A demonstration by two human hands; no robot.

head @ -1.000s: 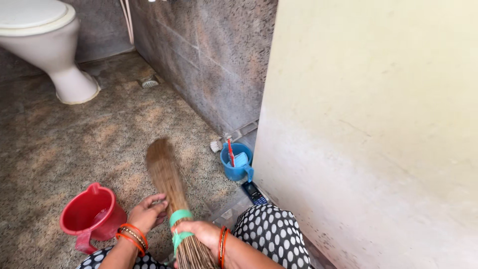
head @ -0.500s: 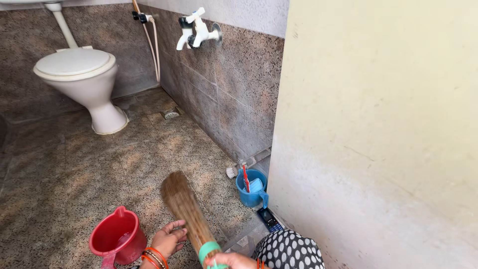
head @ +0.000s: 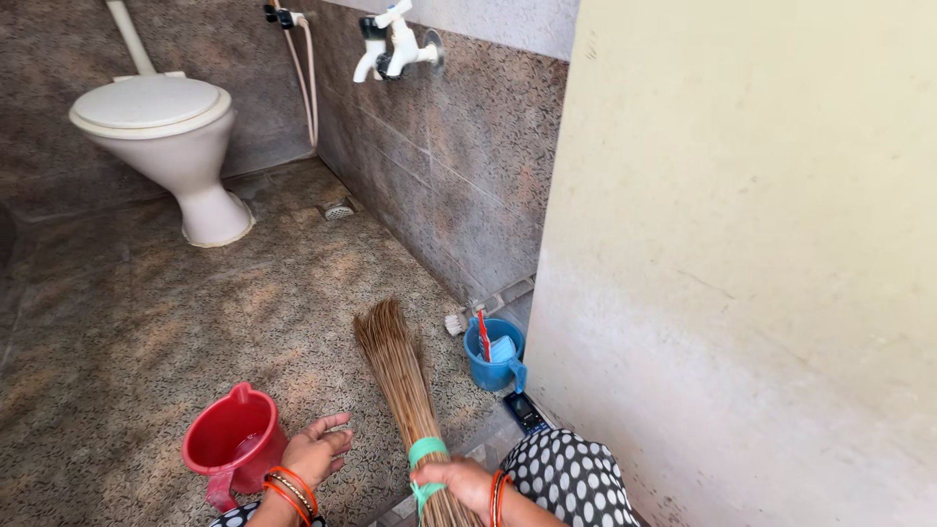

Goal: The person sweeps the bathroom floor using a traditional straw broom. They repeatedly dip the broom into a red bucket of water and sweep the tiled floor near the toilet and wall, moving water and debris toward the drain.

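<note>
My right hand [head: 457, 480] grips a stick broom [head: 398, 369] at its green binding, near the bottom edge of the head view. The broom's brown bristles point away from me and rest on the speckled bathroom floor [head: 176, 303]. My left hand [head: 315, 449] hovers with fingers apart just left of the broom, beside a red mug [head: 231, 441] with a little water in it. Orange bangles sit on both wrists.
A blue mug [head: 494, 356] holding a red-handled brush stands by the tiled wall, with a dark phone [head: 526, 413] on the floor beside it. A white toilet [head: 166, 132] is at the far left, a drain [head: 338, 209] near it. A white tap [head: 394, 45] juts from the wall.
The view lifted from the floor to show the toilet and tap. My left hand came off the broom's bristles and moved toward the red mug. The broom stopped swinging.
</note>
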